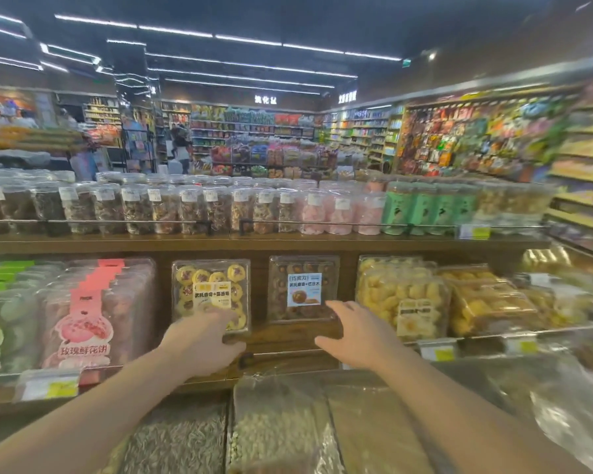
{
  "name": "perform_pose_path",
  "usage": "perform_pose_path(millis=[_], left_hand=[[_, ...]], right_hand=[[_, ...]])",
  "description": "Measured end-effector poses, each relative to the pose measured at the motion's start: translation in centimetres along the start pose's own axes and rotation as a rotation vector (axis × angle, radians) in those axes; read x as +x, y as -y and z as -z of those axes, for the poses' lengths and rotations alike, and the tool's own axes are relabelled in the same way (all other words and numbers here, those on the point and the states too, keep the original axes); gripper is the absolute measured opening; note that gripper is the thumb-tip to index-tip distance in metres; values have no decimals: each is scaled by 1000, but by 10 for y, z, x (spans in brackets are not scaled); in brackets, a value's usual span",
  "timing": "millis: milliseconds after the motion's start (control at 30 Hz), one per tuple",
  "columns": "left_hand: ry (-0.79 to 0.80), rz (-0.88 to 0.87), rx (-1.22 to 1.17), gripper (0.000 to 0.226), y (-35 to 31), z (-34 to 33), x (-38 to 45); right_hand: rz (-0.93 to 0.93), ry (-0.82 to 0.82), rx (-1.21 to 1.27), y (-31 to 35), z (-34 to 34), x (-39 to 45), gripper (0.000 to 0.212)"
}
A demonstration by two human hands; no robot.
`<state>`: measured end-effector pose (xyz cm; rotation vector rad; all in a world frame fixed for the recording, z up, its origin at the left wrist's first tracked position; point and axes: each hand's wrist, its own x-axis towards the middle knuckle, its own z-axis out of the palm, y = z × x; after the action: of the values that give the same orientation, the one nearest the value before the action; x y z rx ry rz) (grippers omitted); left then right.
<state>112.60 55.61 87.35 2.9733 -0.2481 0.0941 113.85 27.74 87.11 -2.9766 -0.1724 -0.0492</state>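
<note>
Two clear plastic boxes stand upright on the middle wooden shelf. The box of yellow jam-centred cookies (211, 285) is on the left and the box of brown chocolate cookies (303, 285) on the right. My left hand (202, 340) reaches the yellow box's lower front. Its fingers lie against the plastic and its thumb sits just below the box's bottom edge. My right hand (360, 336) is stretched out with straight fingers. Its fingertips are at the lower right corner of the brown box, and it holds nothing.
Pink flower-cake packs (89, 313) stand to the left, and yellow pastry boxes (404, 299) to the right. The upper shelf (254, 242) carries rows of clear jars behind a rail. Bagged seeds and nuts (281, 425) lie under my forearms. Aisles and distant shoppers are behind.
</note>
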Motion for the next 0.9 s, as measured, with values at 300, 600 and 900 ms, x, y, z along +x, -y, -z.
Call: perform_pose_path(millis=[300, 600, 900], left_hand=[[8, -306, 36, 65, -60, -3, -21], [143, -467, 20, 58, -75, -24, -61], [177, -530, 78, 55, -75, -10, -89]], right_hand=[[-270, -58, 39, -27, 14, -127, 76], [-475, -82, 47, -24, -8, -227, 86], [-515, -126, 19, -1, 8, -264, 84]])
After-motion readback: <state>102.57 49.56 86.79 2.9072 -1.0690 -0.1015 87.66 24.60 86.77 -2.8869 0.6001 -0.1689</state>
